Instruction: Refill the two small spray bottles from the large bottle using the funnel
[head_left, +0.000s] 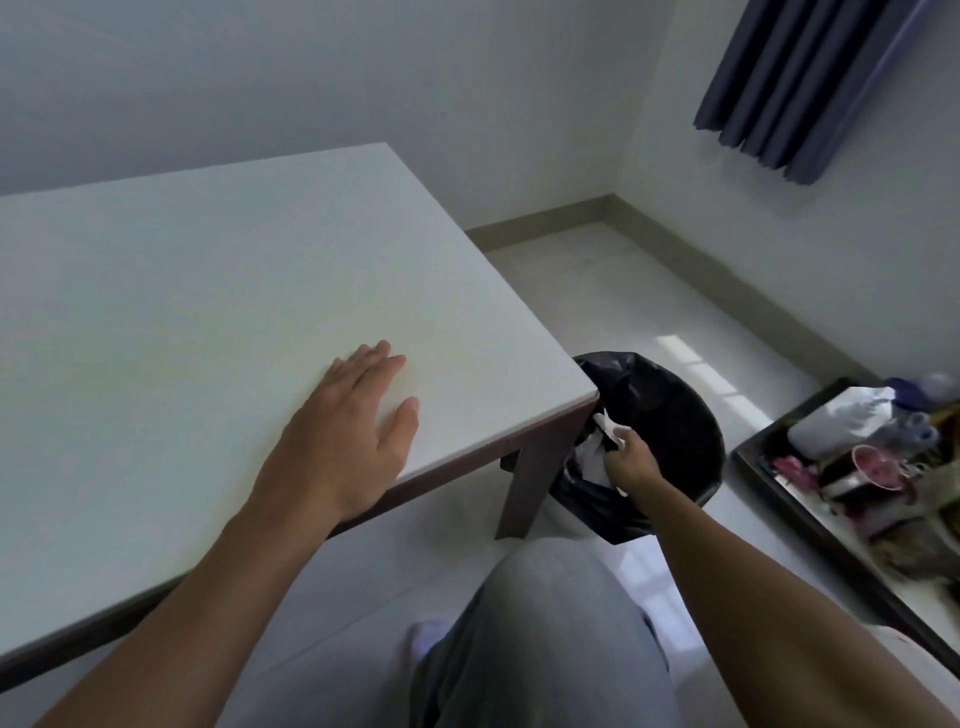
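My left hand lies flat on the white table near its right front corner, fingers spread, holding nothing. My right hand reaches down past the table corner over a bin lined with a black bag. Its fingers pinch a crumpled white tissue just above the bin's opening. More white paper shows inside the bag. No spray bottles, large bottle or funnel appear on the table.
A dark table leg stands beside the bin. At the right, a dark tray on the floor holds several cluttered items, bottles and a pink-rimmed cup among them. My grey-trousered knee fills the bottom centre. Dark curtains hang top right.
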